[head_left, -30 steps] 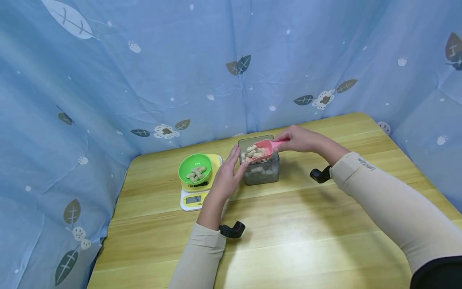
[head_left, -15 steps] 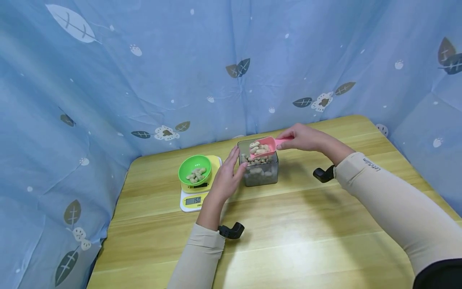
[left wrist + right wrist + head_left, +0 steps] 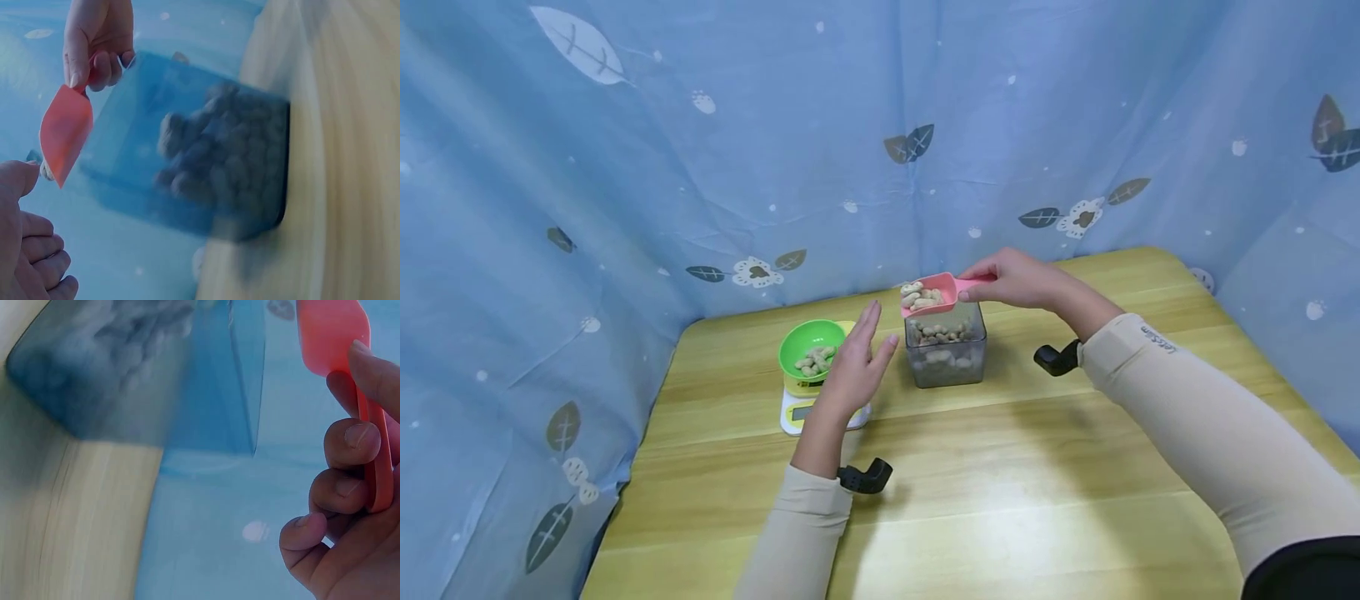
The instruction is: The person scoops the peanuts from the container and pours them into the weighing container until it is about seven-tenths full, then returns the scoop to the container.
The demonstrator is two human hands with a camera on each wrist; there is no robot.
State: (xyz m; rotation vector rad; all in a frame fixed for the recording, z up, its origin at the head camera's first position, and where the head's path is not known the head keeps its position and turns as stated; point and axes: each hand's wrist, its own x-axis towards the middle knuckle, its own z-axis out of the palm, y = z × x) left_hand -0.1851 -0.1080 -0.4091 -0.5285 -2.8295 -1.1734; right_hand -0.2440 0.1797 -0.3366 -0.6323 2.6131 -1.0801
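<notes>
My right hand (image 3: pixel 1018 279) grips the handle of a pink scoop (image 3: pixel 334 334), its thumb along the handle. Peanuts in their shells (image 3: pixel 921 297) lie in the scoop's bowl, above the left back part of a clear grey plastic container (image 3: pixel 946 367). More unshelled peanuts (image 3: pixel 231 144) fill the container's lower part. My left hand (image 3: pixel 852 367) is held up between the container and a kitchen scale (image 3: pixel 793 421), fingers extended and holding nothing. On the scale stands a green bowl (image 3: pixel 797 340) with several peanuts (image 3: pixel 815 362) in it.
The wooden table (image 3: pixel 970 483) carries the scale at left and the container at right of it. A blue patterned curtain (image 3: pixel 820 150) hangs right behind the table's back edge and along both sides. My left forearm crosses in front of the scale and covers part of its display.
The right hand has raised the loaded scoop out of the container and shifted it left. The left hand has come off the container's side and moved left toward the scale.
</notes>
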